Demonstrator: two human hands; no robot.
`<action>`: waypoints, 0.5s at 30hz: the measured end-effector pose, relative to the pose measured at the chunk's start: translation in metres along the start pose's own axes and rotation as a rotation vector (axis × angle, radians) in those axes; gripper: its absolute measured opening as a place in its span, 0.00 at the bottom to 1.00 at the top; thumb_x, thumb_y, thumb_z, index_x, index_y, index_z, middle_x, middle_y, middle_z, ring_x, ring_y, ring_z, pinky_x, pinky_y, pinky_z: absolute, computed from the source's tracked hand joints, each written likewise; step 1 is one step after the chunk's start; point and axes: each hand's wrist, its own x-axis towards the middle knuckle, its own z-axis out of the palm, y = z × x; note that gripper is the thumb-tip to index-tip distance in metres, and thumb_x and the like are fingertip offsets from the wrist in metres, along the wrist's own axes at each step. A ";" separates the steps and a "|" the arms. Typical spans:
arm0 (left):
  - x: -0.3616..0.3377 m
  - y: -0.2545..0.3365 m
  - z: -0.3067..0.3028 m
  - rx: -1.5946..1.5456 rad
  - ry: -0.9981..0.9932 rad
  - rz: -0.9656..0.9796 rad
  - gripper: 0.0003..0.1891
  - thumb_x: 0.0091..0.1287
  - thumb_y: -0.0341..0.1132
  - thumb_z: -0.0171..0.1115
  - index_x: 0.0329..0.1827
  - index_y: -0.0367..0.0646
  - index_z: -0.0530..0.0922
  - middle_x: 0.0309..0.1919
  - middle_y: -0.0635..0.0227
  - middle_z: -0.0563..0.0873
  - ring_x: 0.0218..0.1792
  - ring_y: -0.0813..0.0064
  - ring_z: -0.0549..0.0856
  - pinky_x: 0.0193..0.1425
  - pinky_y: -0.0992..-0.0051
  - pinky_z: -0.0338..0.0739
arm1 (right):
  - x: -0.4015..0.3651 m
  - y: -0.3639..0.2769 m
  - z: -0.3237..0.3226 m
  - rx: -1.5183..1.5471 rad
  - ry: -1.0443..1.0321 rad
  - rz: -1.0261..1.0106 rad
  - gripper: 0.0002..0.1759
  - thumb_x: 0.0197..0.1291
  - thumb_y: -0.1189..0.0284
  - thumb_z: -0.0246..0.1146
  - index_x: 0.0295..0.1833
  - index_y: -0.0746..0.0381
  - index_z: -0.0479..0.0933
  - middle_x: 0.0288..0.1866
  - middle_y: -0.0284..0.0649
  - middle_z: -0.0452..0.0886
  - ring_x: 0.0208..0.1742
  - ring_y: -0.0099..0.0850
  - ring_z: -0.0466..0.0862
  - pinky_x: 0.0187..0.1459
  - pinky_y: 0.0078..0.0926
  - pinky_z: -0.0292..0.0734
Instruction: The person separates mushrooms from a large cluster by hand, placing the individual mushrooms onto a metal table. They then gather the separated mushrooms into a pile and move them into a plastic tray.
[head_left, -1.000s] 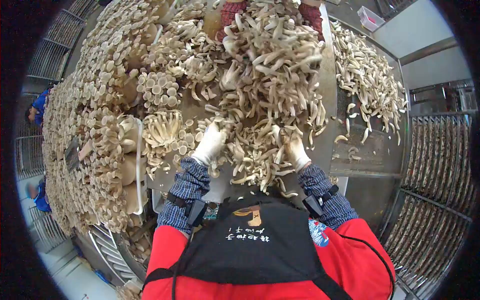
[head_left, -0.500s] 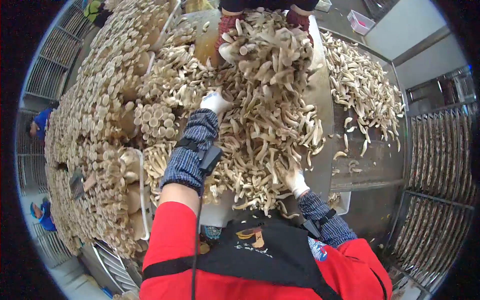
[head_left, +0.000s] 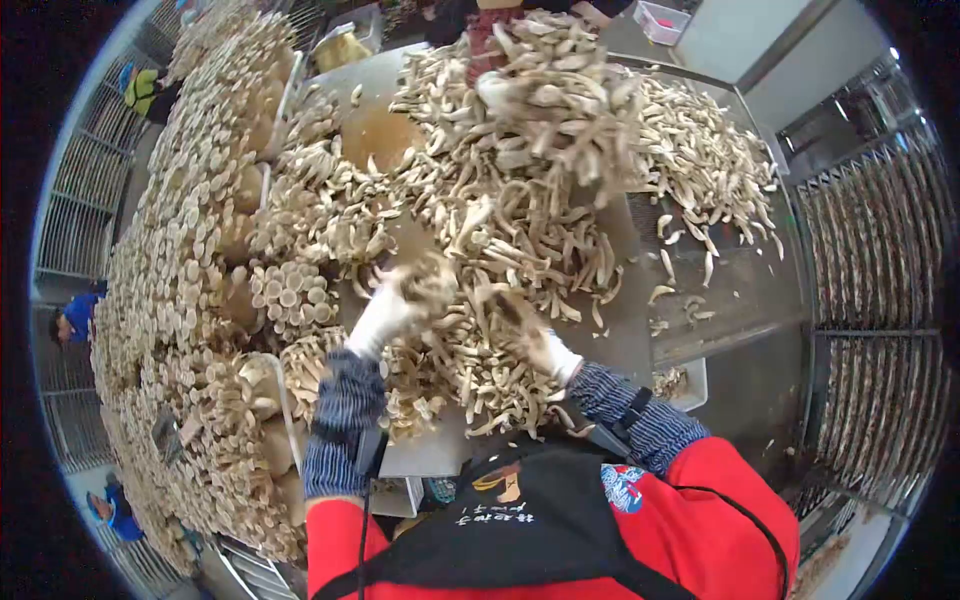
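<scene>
My left hand [head_left: 392,312], in a white glove, closes on a brownish clump of mushrooms [head_left: 428,281] over the left part of the sorting surface. Blur softens the clump's outline. My right hand [head_left: 540,345], gloved too, is at the near side of the loose mushroom pile [head_left: 507,377]; its fingers are smeared and partly hidden among the mushrooms. Across the table, a co-worker's gloved hand [head_left: 493,92] is at a large blurred bunch of mushrooms [head_left: 570,105] above the pile.
Dense mushroom clusters [head_left: 190,250] fill the left side. Loose mushrooms [head_left: 700,150] lie on the right-hand surface. A white bin [head_left: 690,385] is below it, beside tall racks [head_left: 880,240]. A pink-lined basket [head_left: 660,22] stands at the back. Several people are at the left edge.
My left hand has moved down and toward me, now with a clump in it. My right hand has shifted left. The co-worker's bunch has moved, and the whole view has shifted.
</scene>
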 end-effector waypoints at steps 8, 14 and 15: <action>-0.053 -0.042 0.122 0.180 0.518 0.606 0.49 0.48 0.35 0.78 0.73 0.41 0.56 0.69 0.55 0.65 0.67 0.57 0.68 0.72 0.63 0.63 | -0.024 -0.025 0.018 -0.048 0.045 -0.037 0.40 0.65 0.52 0.59 0.74 0.63 0.53 0.68 0.40 0.69 0.64 0.26 0.72 0.66 0.26 0.65; -0.048 -0.126 0.162 -0.530 0.350 0.319 0.39 0.66 0.37 0.65 0.75 0.44 0.52 0.64 0.65 0.73 0.62 0.69 0.74 0.65 0.70 0.70 | -0.049 0.007 0.025 -0.839 0.224 -0.327 0.35 0.69 0.53 0.54 0.73 0.62 0.57 0.66 0.49 0.72 0.67 0.40 0.70 0.68 0.34 0.62; -0.060 -0.095 0.169 -0.785 0.333 0.377 0.46 0.61 0.34 0.69 0.77 0.49 0.48 0.64 0.63 0.72 0.59 0.69 0.77 0.54 0.71 0.79 | -0.051 0.028 0.033 -0.525 0.229 -0.386 0.30 0.69 0.61 0.55 0.70 0.64 0.61 0.67 0.50 0.70 0.68 0.41 0.69 0.68 0.34 0.63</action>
